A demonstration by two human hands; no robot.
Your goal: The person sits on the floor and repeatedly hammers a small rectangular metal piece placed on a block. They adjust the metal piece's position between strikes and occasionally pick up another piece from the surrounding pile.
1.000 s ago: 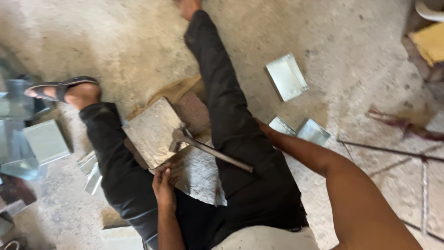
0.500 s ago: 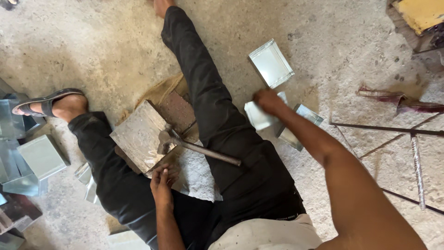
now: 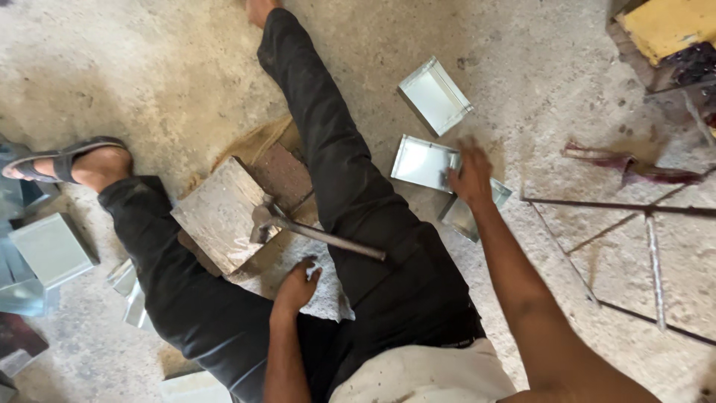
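**Reaching for a folded metal tray on the floor**

Stretching out past the right leg, the right hand [image 3: 470, 173] lies with fingers spread on the near edge of a shallow metal tray [image 3: 424, 162], touching it but not yet closed round it. To lift it well, my judgement is that the fingers should hook under the folded rim rather than pinch the flat face, since thin sheet edges can cut. The left hand [image 3: 297, 286] rests loosely curled on the floor between the legs, holding nothing, just beside the handle end of a hammer [image 3: 309, 231], whose head lies on a flat stone block [image 3: 220, 213].

A second tray [image 3: 435, 95] sits farther out, and a third [image 3: 468, 216] lies partly under the wrist. A pale green box shape [image 3: 48, 248] stands at the left, near the sandalled foot [image 3: 71, 163]. A yellow slab [image 3: 671, 26] fills the top right corner. No labels or signs are legible.
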